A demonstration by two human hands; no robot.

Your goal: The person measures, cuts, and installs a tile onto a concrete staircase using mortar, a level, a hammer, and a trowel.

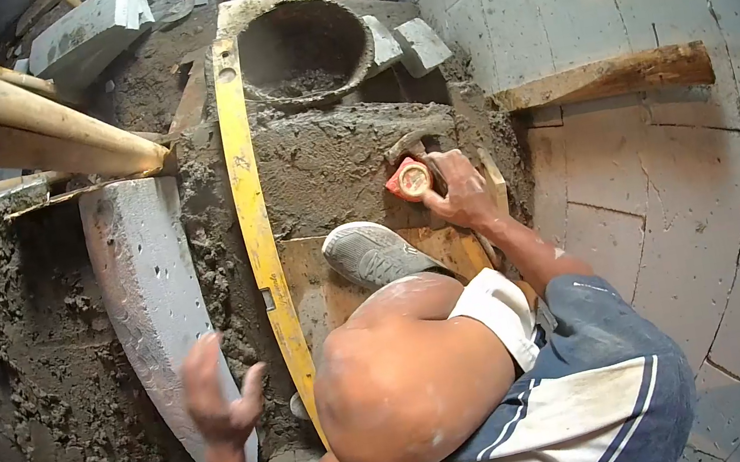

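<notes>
Beside the wet mortar bed (331,165), the right hand (460,190) rests with its fingers (440,210) curled on a small red tape measure (409,179), which sits at the mortar's edge just above a wooden board (451,252). Lower left, the left hand (220,397) hangs in the air, fingers apart and loosely bent, holding nothing, over a pale concrete block (142,267). 1 yellow spirit level (254,220) lies lengthwise between block and mortar, and a grey shoe (371,252) stands on the board.
</notes>
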